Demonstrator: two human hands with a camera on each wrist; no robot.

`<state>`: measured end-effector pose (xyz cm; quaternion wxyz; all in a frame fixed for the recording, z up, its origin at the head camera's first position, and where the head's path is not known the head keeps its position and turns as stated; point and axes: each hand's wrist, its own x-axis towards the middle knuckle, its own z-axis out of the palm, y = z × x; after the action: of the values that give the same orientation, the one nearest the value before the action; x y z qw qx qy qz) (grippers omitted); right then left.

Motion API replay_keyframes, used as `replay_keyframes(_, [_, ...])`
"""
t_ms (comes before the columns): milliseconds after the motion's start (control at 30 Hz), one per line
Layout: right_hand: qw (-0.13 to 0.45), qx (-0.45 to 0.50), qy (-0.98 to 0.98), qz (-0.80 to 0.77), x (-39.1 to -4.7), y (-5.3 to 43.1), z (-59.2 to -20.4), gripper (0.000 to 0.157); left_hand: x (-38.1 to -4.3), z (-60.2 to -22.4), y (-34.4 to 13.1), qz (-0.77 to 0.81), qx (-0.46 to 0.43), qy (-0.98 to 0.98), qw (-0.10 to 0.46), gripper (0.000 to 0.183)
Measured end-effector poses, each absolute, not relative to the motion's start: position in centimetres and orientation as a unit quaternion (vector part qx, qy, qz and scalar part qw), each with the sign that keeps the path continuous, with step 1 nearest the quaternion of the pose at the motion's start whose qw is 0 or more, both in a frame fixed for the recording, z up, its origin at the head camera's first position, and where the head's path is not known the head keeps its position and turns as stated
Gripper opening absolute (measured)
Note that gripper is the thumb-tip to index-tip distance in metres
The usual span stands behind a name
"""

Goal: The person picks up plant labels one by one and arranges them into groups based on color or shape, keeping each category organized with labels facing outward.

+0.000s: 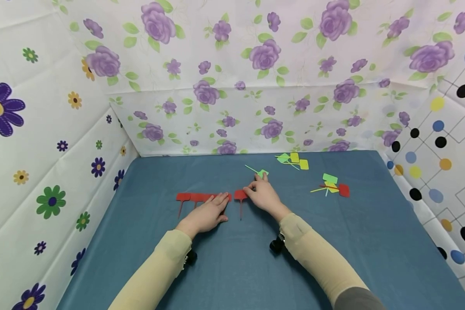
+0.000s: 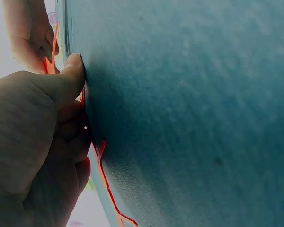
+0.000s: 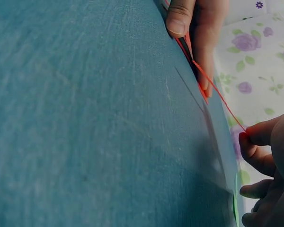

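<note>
Several flat red tags, each with a thin tail pointing toward me, lie in a row on the blue cloth. My left hand rests over the right part of this row with its fingers extended, hiding some tags. Just right of the row, my right hand pinches the edge of another red tag between thumb and index finger. In the right wrist view, that tag looks lifted at the pinched side. A green tag lies at the right hand's far fingertips.
A group of yellow and green tags lies near the back edge of the cloth-covered table. Farther right is a mixed pile with a red tag and a green tag. Patterned cloth walls stand behind and at both sides.
</note>
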<state>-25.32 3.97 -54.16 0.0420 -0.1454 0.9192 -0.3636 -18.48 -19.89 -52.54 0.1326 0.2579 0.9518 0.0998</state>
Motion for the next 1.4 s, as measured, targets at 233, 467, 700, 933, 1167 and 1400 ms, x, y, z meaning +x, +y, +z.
replay_keyframes(233, [0.041,-0.151,0.929,-0.336,-25.7,3.5,-54.8,0.033,-18.4,-52.4,-19.8,0.098,0.257,0.952,0.131,0.073])
replay_keyframes(467, [0.038,-0.151,0.934,-0.323,-25.7,3.2,-54.8,0.033,-18.4,-52.6,-19.9,0.097,0.254,0.953,0.130,0.073])
replay_keyframes(700, [0.035,-0.149,0.936,-0.317,-25.7,2.9,-54.7,0.034,-18.5,-52.7,-19.9,0.092,0.259,0.953,0.127,0.073])
replay_keyframes(933, [0.032,-0.147,0.939,-0.308,-25.7,2.7,-54.7,0.033,-18.7,-52.8,-19.8,0.084,0.261,0.954,0.123,0.072])
replay_keyframes(1167, [0.029,-0.147,0.942,-0.300,-25.6,2.6,-54.7,0.033,-18.7,-52.5,-19.7,0.084,0.264,0.953,0.121,0.071])
replay_keyframes(1400, [0.021,-0.151,0.951,-0.270,-25.5,2.6,-54.5,0.038,-18.6,-52.4,-19.6,0.087,0.265,0.953,0.121,0.071])
